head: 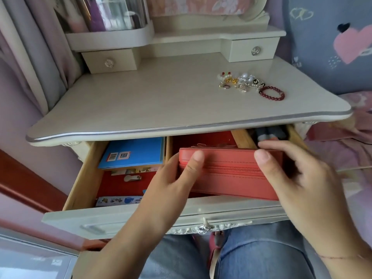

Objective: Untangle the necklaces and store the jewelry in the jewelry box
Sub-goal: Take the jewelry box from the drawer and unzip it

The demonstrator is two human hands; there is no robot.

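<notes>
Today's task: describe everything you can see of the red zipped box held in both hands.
The jewelry box is a flat, oblong case of coral-red, leather-like material with stitched seams. A matching zip along its near side looks closed. It is tilted over the middle compartment of the open drawer. The left hand grips its left end, the right hand its right end.

The person's left hand (pixel 171 178) and right hand (pixel 298 178) are bare, as are the forearms (pixel 128 238), with short, plain nails (pixel 261 157). A thin red thread (pixel 338 258) circles the right wrist. The legs wear faded light-blue denim jeans (pixel 261 254).
</notes>
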